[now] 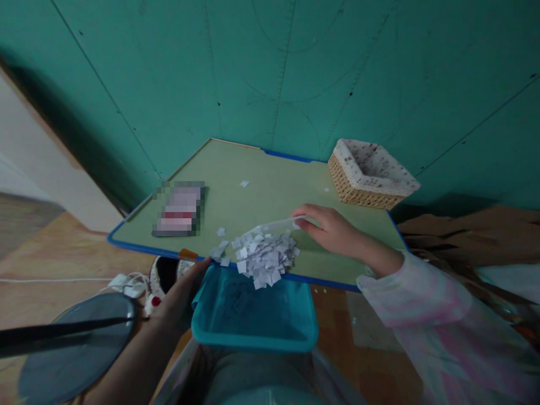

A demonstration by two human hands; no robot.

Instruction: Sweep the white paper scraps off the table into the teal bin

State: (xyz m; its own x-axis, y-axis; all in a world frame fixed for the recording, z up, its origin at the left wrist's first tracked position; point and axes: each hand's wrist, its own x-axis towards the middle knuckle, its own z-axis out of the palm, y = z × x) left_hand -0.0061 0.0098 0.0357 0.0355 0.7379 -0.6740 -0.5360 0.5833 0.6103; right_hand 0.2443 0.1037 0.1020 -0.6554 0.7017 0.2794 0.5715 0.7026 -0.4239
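A heap of small white paper pieces point(265, 256) lies at the front edge of the pale green table point(278, 177), some pieces jutting past the blue edging. Just behind the heap, my right hand point(324, 228) pinches one end of a thin, whitish strip point(276, 225); its exact kind is unclear. Below the table edge is a blue plastic basin point(255, 340), close against my body under the overhanging paper. My left hand point(189, 289) grips the basin's left side near the table edge, with most of its fingers hidden. The basin's bottom is dim.
A fabric-lined wicker basket point(371, 194) stands at the table's back right. A pixelated flat item point(179, 211) lies on the left. Stray paper bits point(244, 183) dot the tabletop. A grey round stool point(80, 343) and white cable are at lower left; brown cardboard point(472, 233) lies right.
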